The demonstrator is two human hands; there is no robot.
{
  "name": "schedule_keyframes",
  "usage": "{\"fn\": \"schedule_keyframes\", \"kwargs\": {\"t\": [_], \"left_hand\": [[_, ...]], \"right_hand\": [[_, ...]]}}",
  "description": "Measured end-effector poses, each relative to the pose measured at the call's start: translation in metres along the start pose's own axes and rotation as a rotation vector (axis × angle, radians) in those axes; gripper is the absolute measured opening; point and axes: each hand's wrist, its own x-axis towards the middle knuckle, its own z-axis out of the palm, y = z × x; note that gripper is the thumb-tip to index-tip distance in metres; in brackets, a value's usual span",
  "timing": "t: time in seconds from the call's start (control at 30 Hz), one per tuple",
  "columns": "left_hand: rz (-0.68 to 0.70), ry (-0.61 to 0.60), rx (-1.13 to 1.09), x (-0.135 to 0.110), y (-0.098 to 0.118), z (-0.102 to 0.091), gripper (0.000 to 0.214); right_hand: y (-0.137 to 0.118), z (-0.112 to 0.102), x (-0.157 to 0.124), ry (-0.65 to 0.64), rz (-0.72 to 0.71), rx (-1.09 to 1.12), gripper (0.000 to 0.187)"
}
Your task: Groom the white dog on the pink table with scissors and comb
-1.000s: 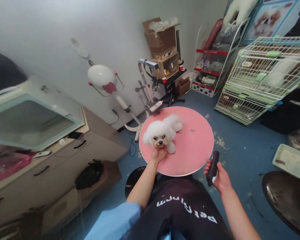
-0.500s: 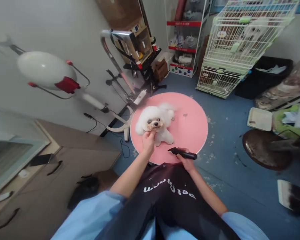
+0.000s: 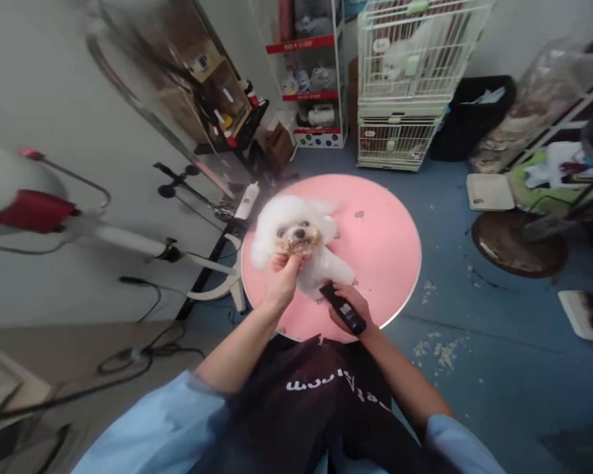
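Observation:
A fluffy white dog (image 3: 333, 266) is on a round pink grooming table (image 3: 385, 237), its face turned up toward me. My left hand (image 3: 282, 276) is closed under its muzzle, gripping the chin, where the fur is stained brownish. In my right hand (image 3: 352, 308) is a black hair clipper (image 3: 343, 309), fingers wrapped around its body. The clipper's head points toward the dog's front legs, close to the near paw; whether it touches the fur I cannot tell.
A metal grooming arm (image 3: 143, 112) and a white dryer (image 3: 123, 240) on a stand rise at the left. White cages (image 3: 400, 108) holding another white dog stand behind, beside a black bin (image 3: 469, 118). A round brown stool base (image 3: 504, 243) and fur clippings (image 3: 445, 355) are on the floor.
The view has swung right and nearer the table. My right hand has turned the clipper from lying sideways to pointing at the dog's legs. The left hand keeps the chin, with the muzzle tipped higher.

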Motion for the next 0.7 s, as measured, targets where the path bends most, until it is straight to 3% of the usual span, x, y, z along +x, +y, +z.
{"fn": "schedule_keyframes", "kwargs": {"t": [0.13,0.23,0.37,0.5,0.7], "left_hand": [[0.210,-0.192,0.021,0.022,0.006,0.001,0.022],[0.400,-0.296,-0.037,0.031,0.010,0.003,0.013],[0.463,-0.349,-0.095,0.028,0.011,0.007,0.009],[0.438,-0.354,-0.119,0.020,0.013,0.011,0.009],[0.422,-0.340,-0.162,0.010,0.016,0.014,0.009]], "right_hand": [[0.001,-0.004,-0.018,0.212,0.002,0.038,0.032],[-0.005,0.006,-0.030,0.324,0.043,0.118,0.033],[-0.014,0.027,-0.031,0.541,-0.007,0.144,0.038],[-0.008,0.037,-0.020,0.455,-0.047,0.109,0.037],[0.026,0.037,-0.022,0.402,-0.017,0.065,0.037]]}}
